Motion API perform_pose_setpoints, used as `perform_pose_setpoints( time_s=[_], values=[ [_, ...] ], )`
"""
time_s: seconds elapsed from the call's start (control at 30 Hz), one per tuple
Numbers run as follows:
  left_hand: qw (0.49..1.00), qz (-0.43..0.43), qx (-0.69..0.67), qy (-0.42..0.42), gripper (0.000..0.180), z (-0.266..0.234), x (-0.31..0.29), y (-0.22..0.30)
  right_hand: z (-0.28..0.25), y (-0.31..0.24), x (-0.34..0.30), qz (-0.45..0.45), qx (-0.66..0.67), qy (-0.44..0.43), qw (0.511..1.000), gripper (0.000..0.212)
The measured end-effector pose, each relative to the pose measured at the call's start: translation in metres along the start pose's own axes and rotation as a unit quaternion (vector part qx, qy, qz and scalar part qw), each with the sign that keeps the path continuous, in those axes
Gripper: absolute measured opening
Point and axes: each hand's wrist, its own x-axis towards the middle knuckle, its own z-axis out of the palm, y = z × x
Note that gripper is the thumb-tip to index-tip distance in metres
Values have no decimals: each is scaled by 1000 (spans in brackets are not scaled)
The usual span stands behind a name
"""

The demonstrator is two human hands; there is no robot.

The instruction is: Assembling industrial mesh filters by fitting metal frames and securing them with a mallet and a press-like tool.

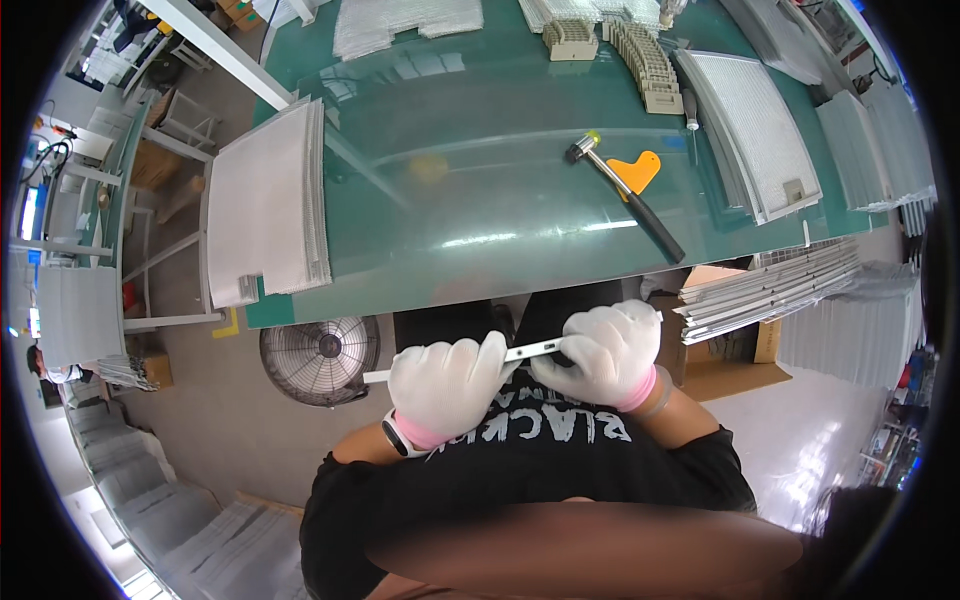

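We recorded both hands gloved in white and held close to the body, just below the near edge of the green worktop (480, 200). The left hand (445, 385) was closed around a slim white metal strip (530, 350), and the right hand (605, 350) was curled over the strip's other end; the strip ran between them, tilted slightly upward toward the right, with a short bare length sticking out past the left hand. Neither hand was spread. We judged the step in hand to be working or fitting this strip by hand, off the worktop; whether anything was being seated into its end we could not tell, as the right fingers hid it. On the worktop, beyond the hands, lay a mallet (625, 195) with a black handle, touching an orange scraper (638, 170). Left of the mallet sat a stack of grey mesh panels (265, 200); right of it another panel stack (750, 135). Beyond the mallet stood beige plastic clips (645, 60) in rows. We judged that the next move called for a firm two-handed grip and the strip kept level.
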Motion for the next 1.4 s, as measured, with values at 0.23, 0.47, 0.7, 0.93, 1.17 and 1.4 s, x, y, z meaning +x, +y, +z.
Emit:
perform_pose_setpoints(
  time_s=[0.23, 0.47, 0.7, 0.93, 1.17, 1.4],
  values=[
    [999, 35, -19, 38, 33, -1, -9, 1, -4, -4, -14, -52, -30, 29, 998, 34],
    [990, 71, -60, 105, 36, -2, -6, -1, -3, -4, -18, -65, -35, 43, 996, 34],
    [978, 81, -84, 170, 29, 2, -9, -2, -4, -6, -18, -66, -44, 49, 996, 32],
    [962, 44, -155, 221, 39, 5, -16, -1, -6, -8, -18, -68, -49, 55, 995, 32],
    [959, 55, -157, 231, 39, 4, -16, -1, -6, -9, -18, -66, -46, 58, 995, 32],
    [975, 18, -129, 182, 33, -6, -11, 2, -7, -8, -18, -50, -43, 40, 997, 32]
  ],
)
